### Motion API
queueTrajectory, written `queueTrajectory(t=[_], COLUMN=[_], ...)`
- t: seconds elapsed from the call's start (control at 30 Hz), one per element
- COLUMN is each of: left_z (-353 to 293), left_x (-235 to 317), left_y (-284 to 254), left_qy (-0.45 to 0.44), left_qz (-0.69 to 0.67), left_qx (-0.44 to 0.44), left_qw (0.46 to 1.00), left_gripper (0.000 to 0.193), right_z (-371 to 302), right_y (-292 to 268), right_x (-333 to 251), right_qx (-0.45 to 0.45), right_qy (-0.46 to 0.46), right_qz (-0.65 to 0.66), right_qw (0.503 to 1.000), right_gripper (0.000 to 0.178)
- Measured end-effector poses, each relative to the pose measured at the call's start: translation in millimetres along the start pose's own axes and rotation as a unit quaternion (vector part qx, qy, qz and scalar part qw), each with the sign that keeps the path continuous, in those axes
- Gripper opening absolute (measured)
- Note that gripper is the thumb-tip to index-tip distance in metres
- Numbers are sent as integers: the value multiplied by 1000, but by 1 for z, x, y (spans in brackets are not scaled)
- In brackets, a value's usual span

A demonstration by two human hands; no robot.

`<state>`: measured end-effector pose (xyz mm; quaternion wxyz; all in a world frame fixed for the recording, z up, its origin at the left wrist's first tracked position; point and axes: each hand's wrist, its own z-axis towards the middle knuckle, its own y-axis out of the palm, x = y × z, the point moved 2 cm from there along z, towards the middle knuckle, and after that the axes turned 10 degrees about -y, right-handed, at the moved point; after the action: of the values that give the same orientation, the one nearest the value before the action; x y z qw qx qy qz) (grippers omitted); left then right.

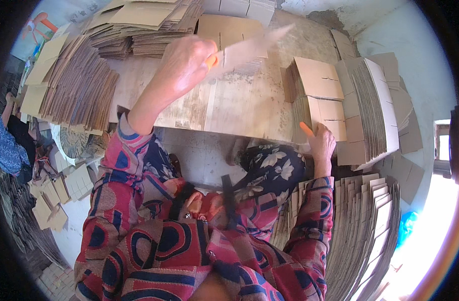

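My left hand (pixel 188 62) is raised over the far side of the table, closed on a thin cardboard piece (pixel 257 46) that is blurred by motion. Something orange, like a finger cover, shows at its thumb. At the table's right front, my right hand (pixel 322 145) touches the near edge of a stack of slotted cardboard pieces (pixel 330 113). Its thumb, in an orange finger cover (pixel 306 129), points away from the other fingers, which are partly curled. Directly behind lies another slotted cardboard stack (pixel 317 75).
The wooden table (pixel 184 110) carries tall cardboard stacks (pixel 79 85) at left and a flat cardboard pile (pixel 224 29) at the back. More upright cardboard (pixel 375 110) leans at right. Cardboard rows (pixel 360 226) stand beside my right arm. Another person's patterned sleeve (pixel 9 143) shows at far left.
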<state>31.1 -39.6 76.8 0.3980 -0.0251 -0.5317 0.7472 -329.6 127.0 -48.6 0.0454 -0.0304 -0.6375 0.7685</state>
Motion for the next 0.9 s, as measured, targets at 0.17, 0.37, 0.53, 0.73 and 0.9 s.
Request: queueTrajectory(t=[0.17, 0.37, 0.53, 0.73, 0.9], left_z=[-40, -67, -57, -58, -63], left_x=[-5, -17, -6, -9, -9], left_y=[25, 51, 59, 67, 60], left_qy=[-65, -112, -77, -44, -53], left_qz=[-12, -63, -81, -165, -172], left_qx=[-92, -118, -89, -102, -143], left_qw=[993, 985, 990, 980, 973], left_gripper=[9, 16, 22, 10, 12], right_z=[-8, -1, 22, 51, 62], right_y=[3, -113, -190, -201, -204], right_x=[13, -39, -78, -82, -89], right_qx=[-9, 128, 275, 207, 158], right_qy=[23, 34, -94, -116, -103], right_qz=[-54, -12, 174, 347, 446], right_qw=[998, 991, 941, 907, 875], right_gripper=[32, 66, 69, 65, 67])
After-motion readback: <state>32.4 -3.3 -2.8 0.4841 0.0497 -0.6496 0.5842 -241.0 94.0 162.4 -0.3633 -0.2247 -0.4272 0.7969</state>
